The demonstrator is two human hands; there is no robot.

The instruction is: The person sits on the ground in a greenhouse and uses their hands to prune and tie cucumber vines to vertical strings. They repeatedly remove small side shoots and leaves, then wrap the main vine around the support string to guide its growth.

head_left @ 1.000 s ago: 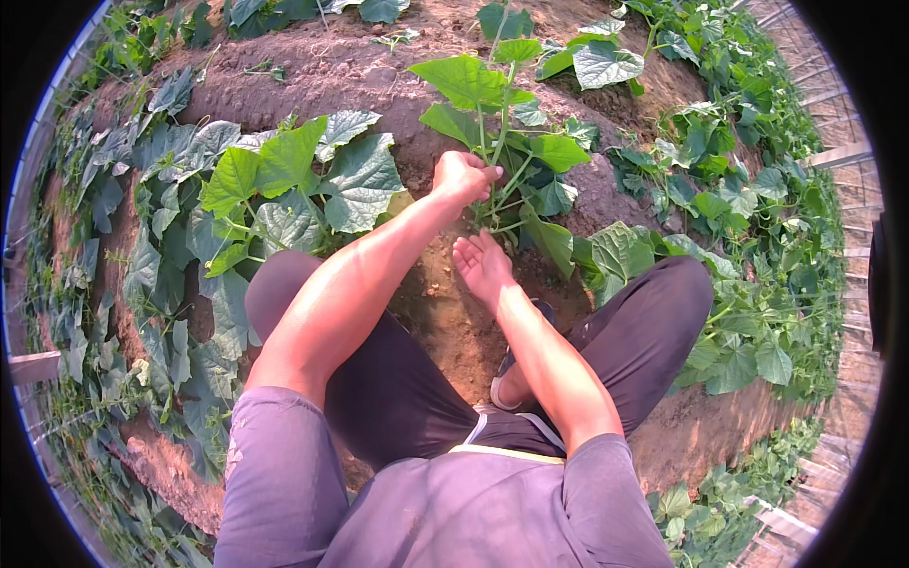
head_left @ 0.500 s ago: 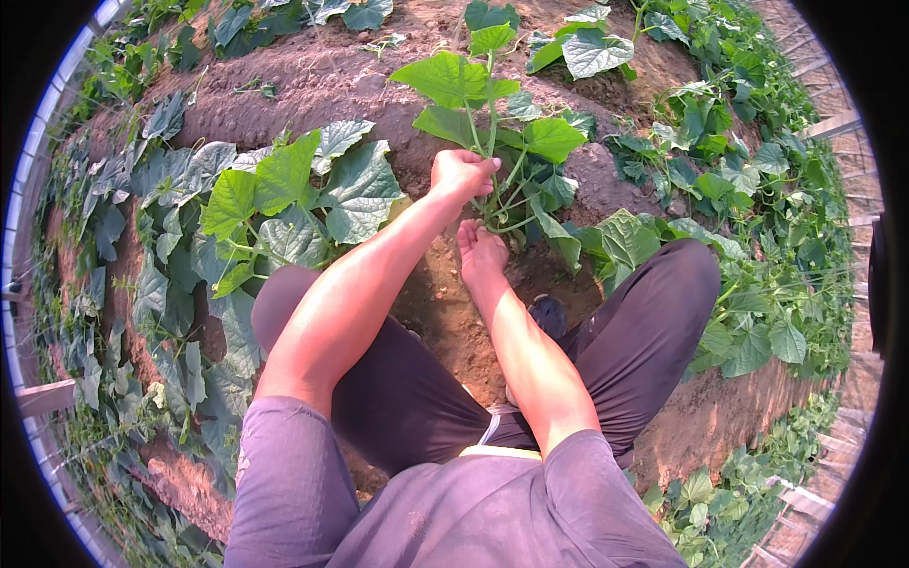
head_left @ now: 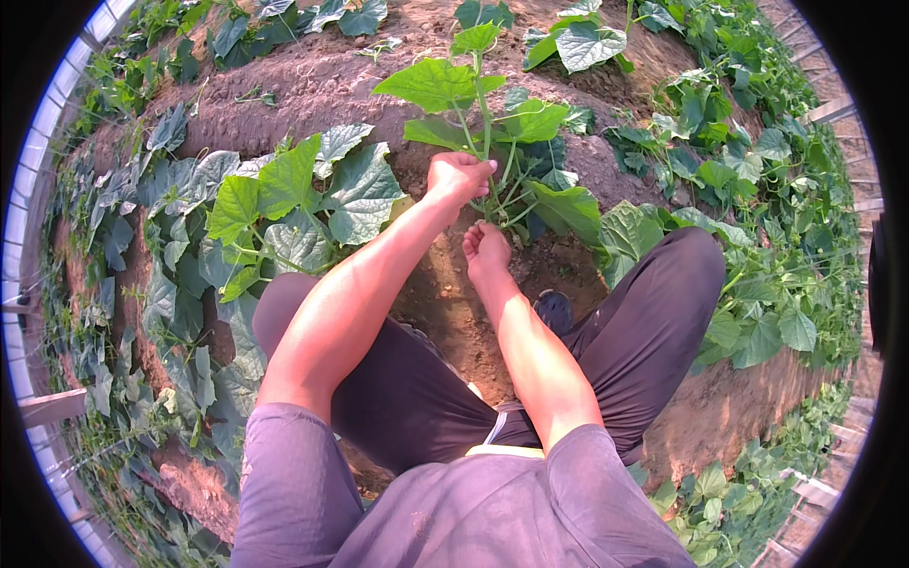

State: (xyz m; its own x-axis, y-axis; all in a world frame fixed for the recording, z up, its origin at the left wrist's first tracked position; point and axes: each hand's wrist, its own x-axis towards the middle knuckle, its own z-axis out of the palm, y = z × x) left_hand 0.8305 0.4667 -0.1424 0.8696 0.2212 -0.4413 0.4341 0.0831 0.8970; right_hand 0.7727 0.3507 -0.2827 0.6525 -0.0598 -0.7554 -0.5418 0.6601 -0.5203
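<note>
A person in a faded purple-grey short-sleeved shirt [head_left: 511, 516] and dark loose trousers [head_left: 653, 346] is working with knees spread, a leafy green vine with broad lobed leaves [head_left: 532, 121] standing upright just beyond the knees. The bare left hand [head_left: 457, 176] is pinching the vine's pale stem between thumb and fingers. Just below, the bare right hand [head_left: 489, 248] is curling its fingers near the plant's base; whether it is grasping anything, one cannot tell. Brown crumbly soil [head_left: 445, 312] is showing between the legs, beside a dark shoe [head_left: 554, 310]. A small whitish mark [head_left: 247, 470] on the left sleeve is appearing too indistinctly to read.
</note>
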